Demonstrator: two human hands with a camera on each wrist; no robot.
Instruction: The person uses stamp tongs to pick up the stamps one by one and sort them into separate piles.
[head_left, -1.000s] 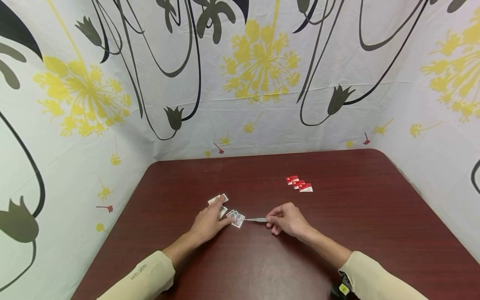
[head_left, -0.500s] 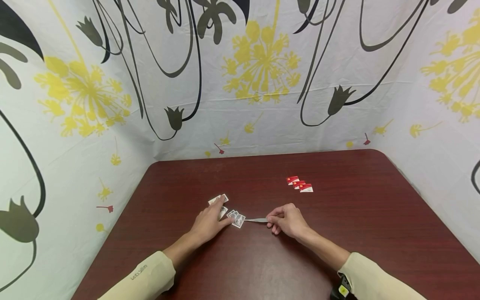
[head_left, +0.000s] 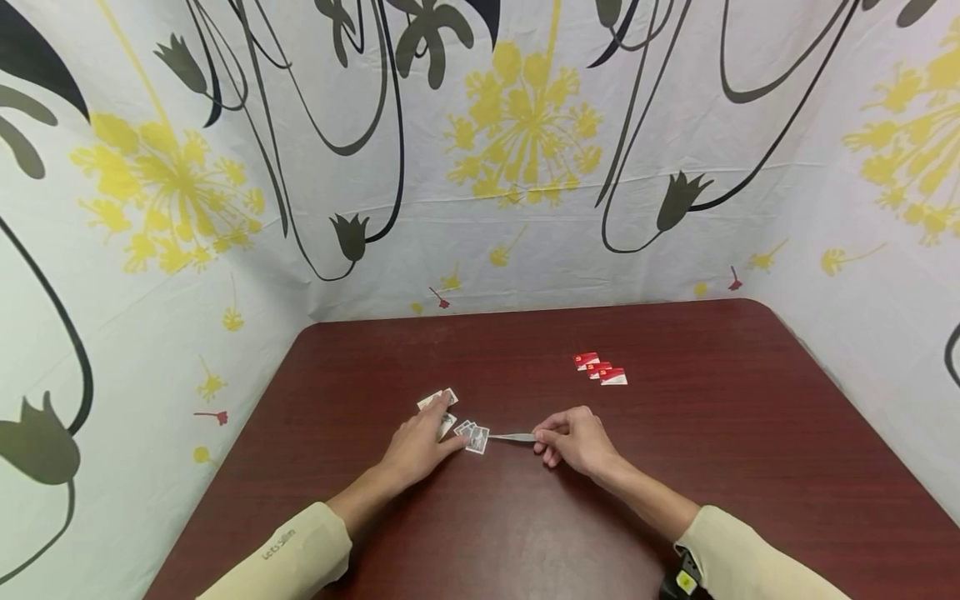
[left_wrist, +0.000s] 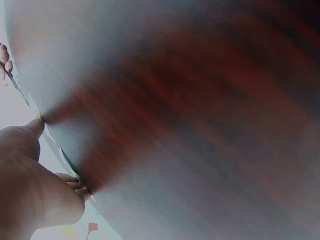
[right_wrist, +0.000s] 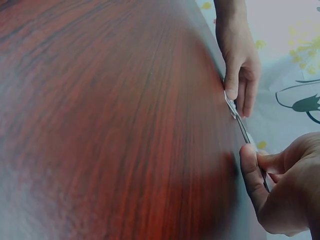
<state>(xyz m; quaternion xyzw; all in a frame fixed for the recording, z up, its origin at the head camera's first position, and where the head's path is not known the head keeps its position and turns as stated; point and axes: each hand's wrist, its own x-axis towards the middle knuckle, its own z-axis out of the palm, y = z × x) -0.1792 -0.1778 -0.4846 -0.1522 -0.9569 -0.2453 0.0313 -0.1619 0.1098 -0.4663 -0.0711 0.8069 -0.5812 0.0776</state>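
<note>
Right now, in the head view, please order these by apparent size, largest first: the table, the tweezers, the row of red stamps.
1. table
2. row of red stamps
3. tweezers, though about as long as the row; only thinner, so this rank is unsure.

Three red stamps (head_left: pixel 601 369) in row. About four grey picture stamps (head_left: pixel 471 435), count uncertain under fingers. One pair of tweezers (head_left: pixel 513 437). One desk (head_left: pixel 675 467).
</note>
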